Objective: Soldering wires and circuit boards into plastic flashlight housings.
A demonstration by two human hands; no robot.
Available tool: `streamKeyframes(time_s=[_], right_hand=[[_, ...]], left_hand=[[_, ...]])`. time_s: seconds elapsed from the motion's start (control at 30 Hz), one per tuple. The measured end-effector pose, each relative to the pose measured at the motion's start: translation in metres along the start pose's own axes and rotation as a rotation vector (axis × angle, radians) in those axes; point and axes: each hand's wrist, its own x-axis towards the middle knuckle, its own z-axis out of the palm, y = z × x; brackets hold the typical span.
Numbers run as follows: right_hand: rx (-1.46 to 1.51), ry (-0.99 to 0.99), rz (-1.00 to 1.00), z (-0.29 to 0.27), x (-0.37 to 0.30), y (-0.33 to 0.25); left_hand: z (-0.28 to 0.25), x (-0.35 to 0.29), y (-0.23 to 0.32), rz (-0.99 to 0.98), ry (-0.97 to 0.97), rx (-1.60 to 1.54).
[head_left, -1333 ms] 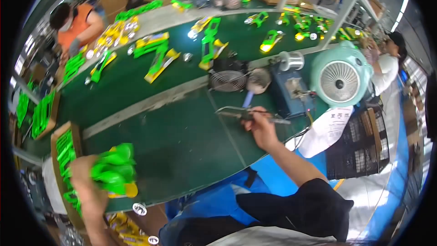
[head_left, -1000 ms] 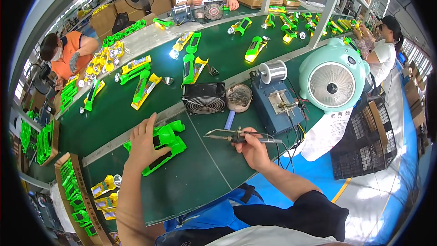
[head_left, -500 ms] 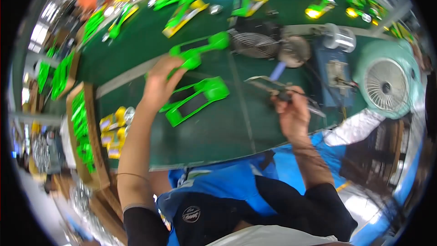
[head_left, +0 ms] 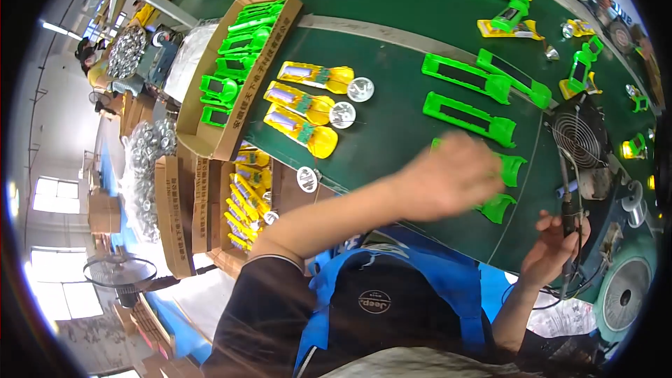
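My left hand (head_left: 455,176), blurred by motion, is over a group of green plastic shells; its fingers curl downward and their tips are hidden. Partly covered by it are a green shell (head_left: 511,168) and another green shell end (head_left: 495,208). Further off lie a long green shell (head_left: 469,117) and two more beside it. My right hand (head_left: 556,246), at the table's right, is closed around the dark handle of a soldering iron (head_left: 568,213) with a cable hanging from it. Left on the table are several yellow shells (head_left: 301,101) with circuit boards, beside round clear reflectors (head_left: 360,89).
A cardboard box (head_left: 262,84) of green shells stands at the left, with yellow shells (head_left: 245,203) in a carton below. At the right are a black fan (head_left: 579,136), a wire spool (head_left: 633,203) and a pale green fan (head_left: 626,294). More green and yellow pieces lie across the table.
The view has swung left, showing more of the boxes. My left hand has left the shell it was touching and is now over the nearer ones. My right hand still holds the soldering iron.
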Motion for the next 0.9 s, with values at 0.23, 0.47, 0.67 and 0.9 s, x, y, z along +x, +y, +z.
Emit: streamKeyframes(time_s=[0.23,0.47,0.67,0.9], right_hand=[[0.051,-0.475,0.225,0.086,-0.019,0.014],[-0.009,-0.297,0.148,0.106,-0.008,0.041],[0.090,-0.221,0.170,0.112,-0.007,0.050],[0.289,-0.149,0.108,0.110,0.016,0.048]], left_hand=[[-0.150,-0.081,-0.163,-0.486,-0.537,0.585],[-0.161,-0.104,-0.210,-0.594,-0.654,0.058],[-0.187,-0.062,-0.158,-0.466,-0.243,0.105],[-0.097,-0.043,-0.022,-0.380,-0.491,-0.262]])
